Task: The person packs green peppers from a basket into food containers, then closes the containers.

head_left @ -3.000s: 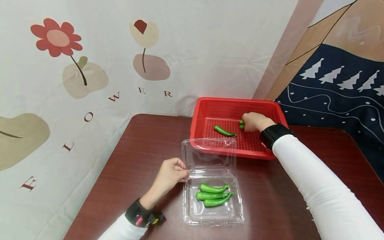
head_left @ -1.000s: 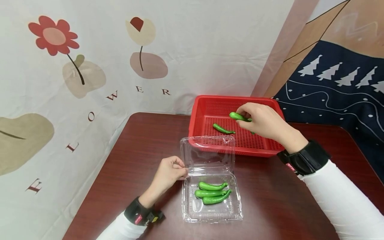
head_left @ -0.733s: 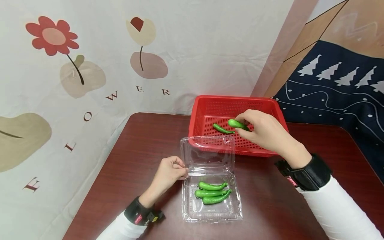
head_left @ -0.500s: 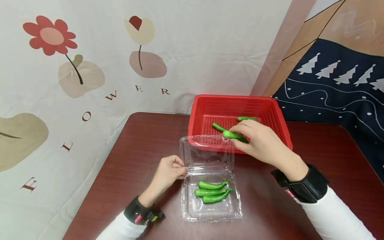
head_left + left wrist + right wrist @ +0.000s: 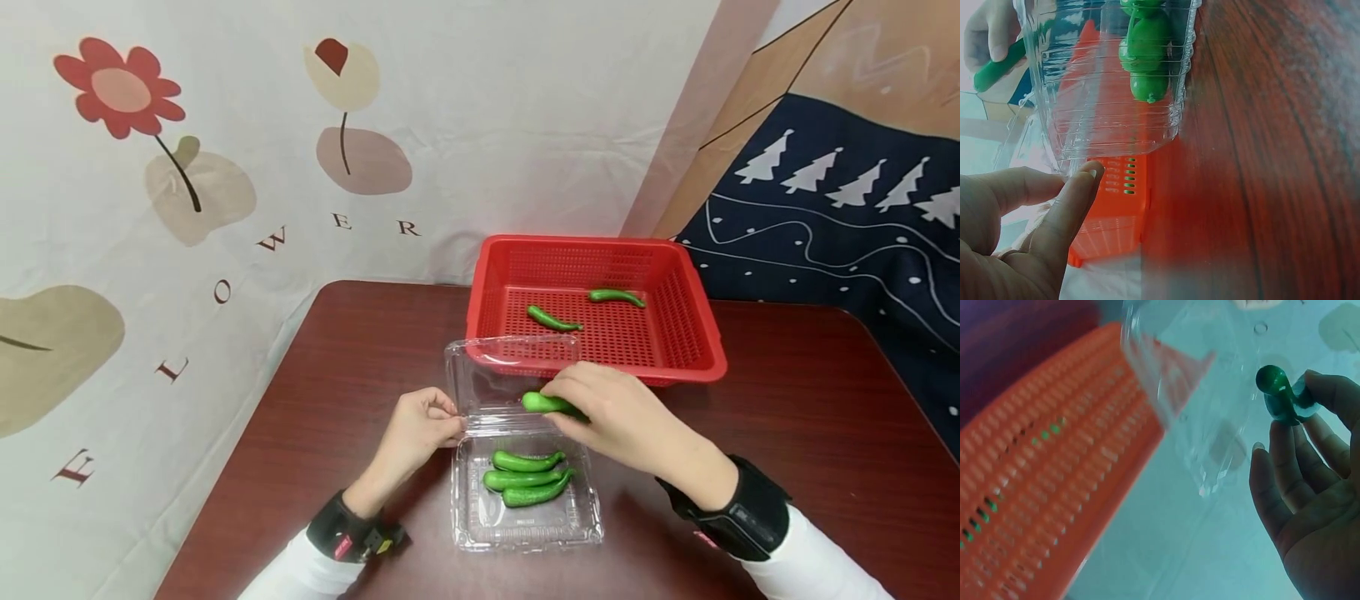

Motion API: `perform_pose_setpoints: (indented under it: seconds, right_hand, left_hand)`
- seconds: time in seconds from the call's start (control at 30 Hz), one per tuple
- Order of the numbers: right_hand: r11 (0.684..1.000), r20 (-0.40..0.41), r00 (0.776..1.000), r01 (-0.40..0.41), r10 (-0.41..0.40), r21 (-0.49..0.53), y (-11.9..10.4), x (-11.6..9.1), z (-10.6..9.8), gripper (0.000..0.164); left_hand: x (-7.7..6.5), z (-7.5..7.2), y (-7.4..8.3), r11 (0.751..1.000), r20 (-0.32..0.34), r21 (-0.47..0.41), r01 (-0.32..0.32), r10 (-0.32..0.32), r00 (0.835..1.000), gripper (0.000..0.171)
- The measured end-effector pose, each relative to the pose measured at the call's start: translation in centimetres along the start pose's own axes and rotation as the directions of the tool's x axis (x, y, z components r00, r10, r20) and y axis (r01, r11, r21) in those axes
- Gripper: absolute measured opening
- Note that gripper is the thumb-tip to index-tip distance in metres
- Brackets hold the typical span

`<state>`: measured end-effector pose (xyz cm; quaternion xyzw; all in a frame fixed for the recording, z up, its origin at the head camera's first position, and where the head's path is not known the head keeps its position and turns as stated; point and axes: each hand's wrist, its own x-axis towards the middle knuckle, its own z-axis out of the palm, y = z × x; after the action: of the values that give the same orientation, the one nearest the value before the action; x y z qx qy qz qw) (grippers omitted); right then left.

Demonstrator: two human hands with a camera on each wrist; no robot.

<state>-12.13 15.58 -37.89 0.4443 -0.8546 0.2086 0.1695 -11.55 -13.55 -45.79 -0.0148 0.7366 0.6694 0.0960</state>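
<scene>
My right hand [image 5: 618, 417] pinches a green pepper [image 5: 538, 402] between thumb and fingers, above the hinge of a clear plastic clamshell box [image 5: 525, 533]. In the right wrist view the same pepper [image 5: 1270, 380] shows end-on at the fingertips. The box lies with its lid [image 5: 483, 379] raised, leaning back toward the red basket. Three green peppers [image 5: 522, 481] lie side by side in its base. At the left end of the hinge, my left hand [image 5: 420, 429] pinches the box edge with thumb and forefinger [image 5: 1082, 187], as the left wrist view shows closely.
Behind the box stands a red perforated basket [image 5: 592, 242]; the raised lid overlaps its front wall in the head view. Inside it are two more green peppers, one at left [image 5: 552, 319] and one farther back [image 5: 617, 297]. The dark wooden table [image 5: 345, 350] meets a printed cloth [image 5: 225, 150].
My right hand has picked one green pepper out of the basket and carried it toward me and left, to over the box hinge. The left hand keeps its place at the box.
</scene>
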Motion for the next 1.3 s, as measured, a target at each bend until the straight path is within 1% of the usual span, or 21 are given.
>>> perform_pose_setpoints:
  seconds: [0.17, 0.4, 0.5, 0.7, 0.8, 0.9, 1.03, 1.3]
  right_hand:
    - [0.998, 0.012, 0.998, 0.065, -0.065, -0.011, -1.1, -0.4, 1.3, 0.029]
    - [0.992, 0.08, 0.989, 0.125, -0.123, -0.023, -2.2, -1.1, 3.1, 0.027]
    - [0.99, 0.12, 0.983, 0.142, -0.138, -0.021, -2.6, -1.5, 3.8, 0.025]
    - [0.992, 0.234, 0.966, 0.122, -0.114, -0.021, -3.6, -2.2, 4.9, 0.018]
    - [0.994, 0.287, 0.953, 0.107, -0.098, -0.015, -4.2, -2.4, 5.3, 0.018]
    - [0.994, 0.329, 0.939, 0.107, -0.098, -0.009, -4.6, -2.7, 5.5, 0.019]
    - [0.992, 0.346, 0.931, 0.129, -0.115, -0.016, -5.0, -2.9, 5.9, 0.019]
    - [0.988, 0.369, 0.918, 0.153, -0.147, 0.012, -5.3, -3.0, 6.8, 0.017]
  left_hand:
    - [0.0, -0.1, -0.1, 1.0, 0.0, 0.009, -0.018, 0.018, 1.0, 0.014]
    - [0.0, -0.1, 0.0, 1.0, -0.015, 0.017, 0.021, -0.02, 1.0, 0.014]
    - [0.0, -0.1, 0.0, 1.0, -0.016, 0.019, 0.021, -0.021, 1.0, 0.015]
    - [0.0, -0.2, -0.2, 0.999, -0.021, 0.037, 0.016, -0.015, 1.0, 0.013]
    - [0.0, -0.2, -0.3, 0.999, -0.02, 0.033, 0.014, -0.013, 1.0, 0.013]
    - [0.1, -0.1, -0.3, 0.999, -0.021, 0.03, 0.012, -0.012, 1.0, 0.013]
    - [0.0, -0.1, -0.2, 1.0, -0.018, 0.029, 0.011, -0.011, 1.0, 0.013]
    - [0.0, -0.1, -0.2, 0.999, -0.017, 0.035, 0.015, -0.014, 1.0, 0.014]
